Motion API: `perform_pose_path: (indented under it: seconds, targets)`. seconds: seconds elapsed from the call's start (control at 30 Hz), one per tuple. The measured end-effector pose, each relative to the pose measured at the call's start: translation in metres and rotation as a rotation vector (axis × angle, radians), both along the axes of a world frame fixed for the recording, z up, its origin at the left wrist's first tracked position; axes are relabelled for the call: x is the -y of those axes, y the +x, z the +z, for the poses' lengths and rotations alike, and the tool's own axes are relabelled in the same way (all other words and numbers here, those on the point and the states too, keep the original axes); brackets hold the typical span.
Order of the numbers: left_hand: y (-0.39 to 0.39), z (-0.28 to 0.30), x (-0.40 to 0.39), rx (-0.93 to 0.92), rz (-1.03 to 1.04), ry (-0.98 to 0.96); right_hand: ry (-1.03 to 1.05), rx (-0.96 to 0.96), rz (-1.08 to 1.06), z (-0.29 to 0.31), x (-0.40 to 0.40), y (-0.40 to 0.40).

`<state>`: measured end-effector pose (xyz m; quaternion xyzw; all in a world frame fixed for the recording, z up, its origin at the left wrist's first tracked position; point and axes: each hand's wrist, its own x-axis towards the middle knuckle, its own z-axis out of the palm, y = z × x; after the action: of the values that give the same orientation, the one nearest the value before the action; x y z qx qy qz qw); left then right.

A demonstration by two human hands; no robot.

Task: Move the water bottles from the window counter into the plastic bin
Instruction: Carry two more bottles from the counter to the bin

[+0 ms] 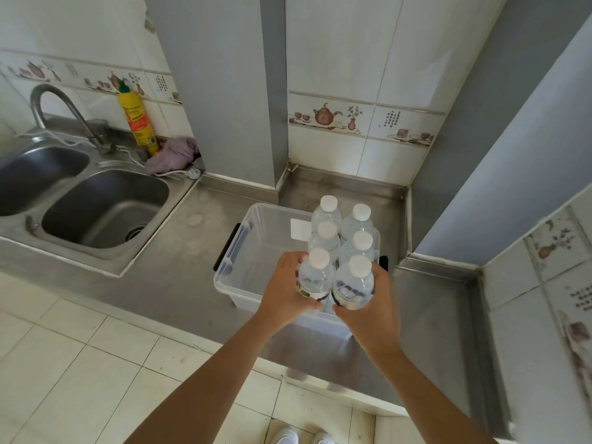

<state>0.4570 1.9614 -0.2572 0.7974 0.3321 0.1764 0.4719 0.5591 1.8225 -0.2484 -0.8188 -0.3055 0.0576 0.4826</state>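
Note:
A clear plastic bin (256, 229) with black side handles stands on the steel counter. Several clear water bottles with white caps stand in two rows at the bin's right side; the farthest pair are the back left bottle (326, 213) and the back right bottle (357, 221). My left hand (286, 290) grips the nearest left bottle (315, 277) around its body. My right hand (368, 302) grips the nearest right bottle (354, 283). Both held bottles are upright, over the bin's near right part. Whether they touch the bin's floor is hidden.
The steel counter (179, 267) carries a double sink (105, 213) with a tap (61, 113) at the left. A yellow bottle (137, 123) and a purple cloth (174, 153) sit behind the sink. Tiled walls and grey pillars close the back and right.

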Motion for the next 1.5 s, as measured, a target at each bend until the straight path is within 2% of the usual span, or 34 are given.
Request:
perform_pose_path:
  seconds: [0.23, 0.5, 0.77, 0.9, 1.07, 1.27, 1.4, 1.5]
  targets:
    - [0.007, 0.002, -0.007, -0.094, -0.098, -0.020, -0.086, -0.060, -0.082, -0.006, -0.007, -0.006]
    - [0.004, 0.005, -0.013, -0.113, -0.093, -0.186, -0.190, -0.082, 0.005, -0.003, 0.001, -0.011]
    - [-0.011, 0.020, -0.004, -0.175, -0.165, -0.149, -0.247, 0.032, 0.073, 0.006, 0.015, -0.016]
    - [-0.022, 0.025, -0.002, -0.237, -0.197, -0.150, -0.341, 0.137, 0.094, 0.010, 0.023, -0.018]
    - [-0.024, 0.030, -0.005, -0.350, -0.296, -0.113, -0.417, 0.116, 0.073, 0.020, 0.030, -0.033]
    - [-0.027, 0.033, -0.011, -0.318, -0.356, -0.150, -0.580, 0.093, -0.046, 0.032, 0.031, -0.056]
    - [-0.031, 0.038, -0.016, -0.323, -0.378, -0.060, -0.700, 0.178, -0.103, 0.047, 0.034, -0.081]
    - [-0.039, 0.046, -0.010, -0.339, -0.405, 0.155, -0.736, 0.237, -0.161, 0.057, 0.040, -0.104]
